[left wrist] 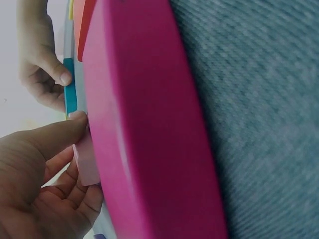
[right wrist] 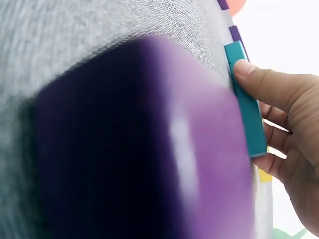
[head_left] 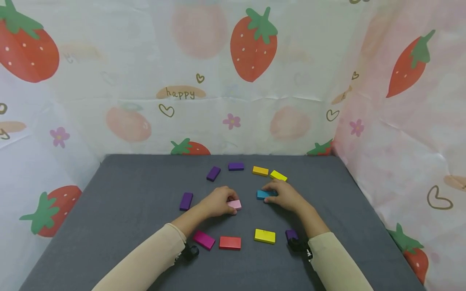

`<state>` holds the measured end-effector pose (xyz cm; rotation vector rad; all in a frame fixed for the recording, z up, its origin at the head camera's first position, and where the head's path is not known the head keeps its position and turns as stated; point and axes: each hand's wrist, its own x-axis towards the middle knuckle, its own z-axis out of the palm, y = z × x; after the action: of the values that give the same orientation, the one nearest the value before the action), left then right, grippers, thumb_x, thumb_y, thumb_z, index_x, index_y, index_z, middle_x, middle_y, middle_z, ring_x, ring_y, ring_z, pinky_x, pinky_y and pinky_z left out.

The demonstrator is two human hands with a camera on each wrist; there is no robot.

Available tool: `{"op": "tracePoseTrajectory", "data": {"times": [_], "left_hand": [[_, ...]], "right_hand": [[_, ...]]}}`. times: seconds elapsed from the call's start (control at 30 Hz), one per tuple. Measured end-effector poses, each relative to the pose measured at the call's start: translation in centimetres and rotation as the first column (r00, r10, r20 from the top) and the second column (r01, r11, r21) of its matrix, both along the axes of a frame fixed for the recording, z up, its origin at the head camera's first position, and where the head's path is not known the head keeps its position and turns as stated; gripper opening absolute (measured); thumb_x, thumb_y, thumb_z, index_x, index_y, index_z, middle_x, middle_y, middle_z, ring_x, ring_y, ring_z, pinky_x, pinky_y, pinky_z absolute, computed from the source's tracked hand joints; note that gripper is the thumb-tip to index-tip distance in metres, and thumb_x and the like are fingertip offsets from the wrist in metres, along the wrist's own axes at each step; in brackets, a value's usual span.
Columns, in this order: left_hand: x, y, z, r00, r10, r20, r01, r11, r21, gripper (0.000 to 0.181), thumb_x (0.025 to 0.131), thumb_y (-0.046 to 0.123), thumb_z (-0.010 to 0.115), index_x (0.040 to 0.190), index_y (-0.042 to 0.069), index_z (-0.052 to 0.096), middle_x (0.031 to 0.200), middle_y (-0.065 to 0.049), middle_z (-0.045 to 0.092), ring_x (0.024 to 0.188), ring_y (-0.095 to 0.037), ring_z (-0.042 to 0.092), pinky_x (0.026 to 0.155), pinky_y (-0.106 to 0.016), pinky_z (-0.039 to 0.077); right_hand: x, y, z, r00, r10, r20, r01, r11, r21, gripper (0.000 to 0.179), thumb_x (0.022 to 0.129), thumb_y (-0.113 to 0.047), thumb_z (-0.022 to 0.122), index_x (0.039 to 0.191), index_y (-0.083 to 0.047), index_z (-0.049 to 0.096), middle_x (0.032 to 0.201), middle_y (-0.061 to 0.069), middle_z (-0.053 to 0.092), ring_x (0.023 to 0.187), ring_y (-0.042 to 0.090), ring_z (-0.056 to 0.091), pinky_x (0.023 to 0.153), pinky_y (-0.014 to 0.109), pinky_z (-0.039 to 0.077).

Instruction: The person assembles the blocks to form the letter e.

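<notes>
Near the middle of the table, my left hand point(head_left: 219, 202) pinches a pink block point(head_left: 234, 204) between thumb and fingers. In the left wrist view the thumb lies on one side of the pink block point(left wrist: 86, 159) and the fingertips on the other. To the right, my right hand point(head_left: 284, 195) grips a blue block point(head_left: 265, 195) at its right part. The right wrist view shows the thumb on the front face of the blue block point(right wrist: 247, 107), with the fingers curled behind it. A short gap separates the two held blocks.
Other blocks form a loose ring on the grey table point(head_left: 138, 226): purple point(head_left: 186, 201), orange point(head_left: 260, 171), yellow point(head_left: 265, 236), red point(head_left: 230, 243) and magenta point(head_left: 204, 239). A purple block point(head_left: 291, 235) lies by the right wrist camera. Strawberry-print cloth point(head_left: 145, 60) walls the back and sides.
</notes>
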<state>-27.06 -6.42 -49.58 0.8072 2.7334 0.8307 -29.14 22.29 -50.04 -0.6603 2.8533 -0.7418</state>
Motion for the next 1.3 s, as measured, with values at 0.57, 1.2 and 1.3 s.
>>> {"op": "tracePoseTrajectory", "data": {"times": [0.57,1.2,1.3], "left_hand": [[-0.7,0.5,0.9,1.000,0.029,0.008,-0.029,1.000,0.008,0.028,0.080,0.015,0.088,0.105,0.011,0.075,0.097,-0.001,0.064,0.088,-0.013,0.057,0.083,-0.034,0.050],[-5.6,1.9,1.2,0.998,0.049,0.044,-0.049,0.999,-0.003,0.031,0.083,0.016,0.086,0.112,0.011,0.076,0.102,-0.001,0.072,0.092,-0.015,0.061,0.087,-0.034,0.051],[-5.8,2.1,0.9,0.997,0.043,0.068,-0.043,0.999,0.002,0.032,0.083,0.016,0.086,0.113,0.011,0.076,0.104,-0.002,0.072,0.093,-0.015,0.061,0.088,-0.035,0.051]], "right_hand": [[0.0,-0.2,-0.1,0.999,-0.040,0.034,0.041,0.999,-0.034,0.033,0.092,-0.027,0.078,0.123,-0.017,0.073,0.125,0.004,0.065,0.118,0.025,0.059,0.107,0.050,0.045],[-0.1,-0.2,-0.1,0.996,-0.069,0.052,0.070,0.997,-0.034,0.031,0.092,-0.026,0.078,0.122,-0.019,0.074,0.126,0.003,0.066,0.118,0.024,0.059,0.107,0.050,0.045],[-0.1,-0.2,0.0,0.996,-0.065,0.057,0.067,0.997,-0.036,0.031,0.092,-0.025,0.078,0.122,-0.018,0.074,0.126,0.003,0.066,0.118,0.024,0.059,0.107,0.050,0.045]]}}
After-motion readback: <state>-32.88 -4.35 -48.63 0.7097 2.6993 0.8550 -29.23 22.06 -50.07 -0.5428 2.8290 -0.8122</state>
